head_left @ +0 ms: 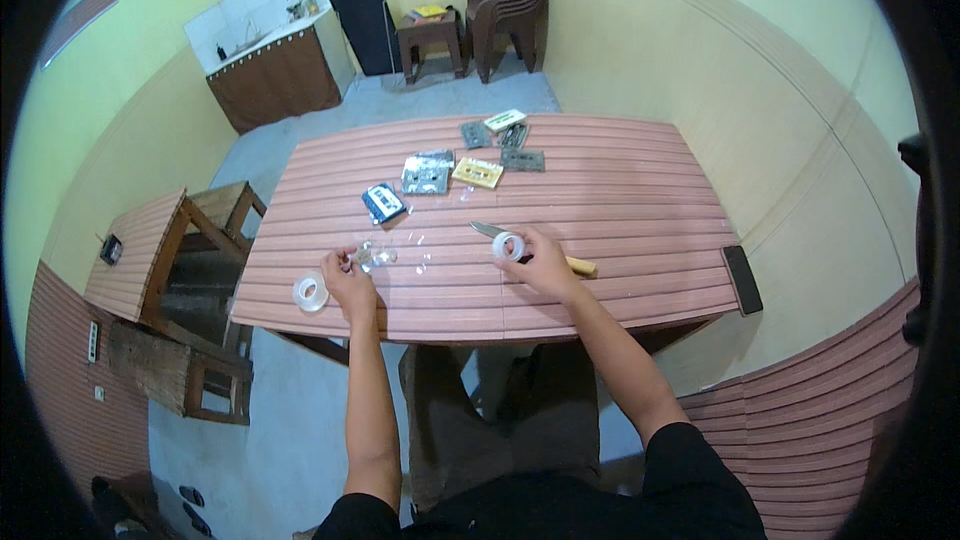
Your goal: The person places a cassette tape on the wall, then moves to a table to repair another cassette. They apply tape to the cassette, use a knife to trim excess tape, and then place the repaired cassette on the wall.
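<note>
My right hand (543,268) grips a small whitish tape roll (508,247) above the table. A knife lies beneath that hand, its blade (485,228) pointing up-left and its yellow handle (581,266) showing to the right. My left hand (350,285) has its fingers bent together at the table, touching a crumpled clear plastic piece (378,256); what lies between the fingertips is too small to make out. Just left of it rests a larger clear tape roll (311,292). Beyond my hands are a blue-and-white cassette (383,203), a yellow cassette (478,173) and a clear grey cassette (427,177).
More cassettes (523,159) lie toward the table's far edge. Small shiny clear scraps (423,262) are scattered between my hands. A dark phone (742,280) sits by the table's right edge. Wooden benches (170,365) stand at left, stacked brown chairs (505,15) at the back.
</note>
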A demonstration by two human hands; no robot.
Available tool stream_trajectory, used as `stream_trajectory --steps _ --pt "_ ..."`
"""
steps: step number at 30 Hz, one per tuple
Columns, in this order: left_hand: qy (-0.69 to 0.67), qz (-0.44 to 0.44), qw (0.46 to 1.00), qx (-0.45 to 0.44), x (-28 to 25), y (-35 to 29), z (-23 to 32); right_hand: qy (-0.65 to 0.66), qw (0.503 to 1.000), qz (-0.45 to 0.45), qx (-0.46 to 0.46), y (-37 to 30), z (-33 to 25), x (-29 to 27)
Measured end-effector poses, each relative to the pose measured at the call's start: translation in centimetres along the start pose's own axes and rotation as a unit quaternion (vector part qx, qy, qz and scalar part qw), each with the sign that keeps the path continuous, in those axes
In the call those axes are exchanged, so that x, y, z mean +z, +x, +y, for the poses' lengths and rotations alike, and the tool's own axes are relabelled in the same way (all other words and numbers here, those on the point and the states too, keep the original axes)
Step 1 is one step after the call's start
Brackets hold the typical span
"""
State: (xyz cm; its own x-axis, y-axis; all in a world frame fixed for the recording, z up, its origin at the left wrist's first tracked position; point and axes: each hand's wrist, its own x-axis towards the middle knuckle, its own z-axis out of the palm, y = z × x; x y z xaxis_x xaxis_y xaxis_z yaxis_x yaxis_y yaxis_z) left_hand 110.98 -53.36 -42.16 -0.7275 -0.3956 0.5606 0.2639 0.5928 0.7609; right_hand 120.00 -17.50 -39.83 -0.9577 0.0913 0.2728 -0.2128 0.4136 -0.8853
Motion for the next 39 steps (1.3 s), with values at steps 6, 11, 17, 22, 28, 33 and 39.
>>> stream_trajectory --steps 6,11,17,22,28,33,39 --pt "-0.037 -0.043 0.998 0.031 0.9 0.5 1.4 -0.114 0.981 0.14 0.074 3.9 2.5 -5.2" --pt "0.005 -0.15 0.98 0.132 6.3 5.7 4.2 -0.142 0.983 0.099 0.056 8.8 3.3 -6.3" --pt "0.073 -0.264 0.952 0.138 16.7 10.4 10.0 -0.008 0.993 0.12 -0.01 12.7 4.8 -3.6" --pt "0.195 -0.254 0.938 0.131 22.5 8.1 12.4 0.046 0.992 0.117 0.021 12.7 6.3 -4.3" --pt "0.098 -0.341 0.914 0.194 28.9 1.5 16.1 0.195 0.962 0.186 0.048 13.6 6.6 -5.8" --pt "0.119 -0.366 0.889 0.25 29.0 -1.4 18.1 0.111 0.958 0.261 0.053 13.9 7.0 -6.6" --pt "0.064 -0.382 0.903 0.184 27.1 -0.8 19.0 0.134 0.941 0.304 0.06 14.4 8.9 -7.3"
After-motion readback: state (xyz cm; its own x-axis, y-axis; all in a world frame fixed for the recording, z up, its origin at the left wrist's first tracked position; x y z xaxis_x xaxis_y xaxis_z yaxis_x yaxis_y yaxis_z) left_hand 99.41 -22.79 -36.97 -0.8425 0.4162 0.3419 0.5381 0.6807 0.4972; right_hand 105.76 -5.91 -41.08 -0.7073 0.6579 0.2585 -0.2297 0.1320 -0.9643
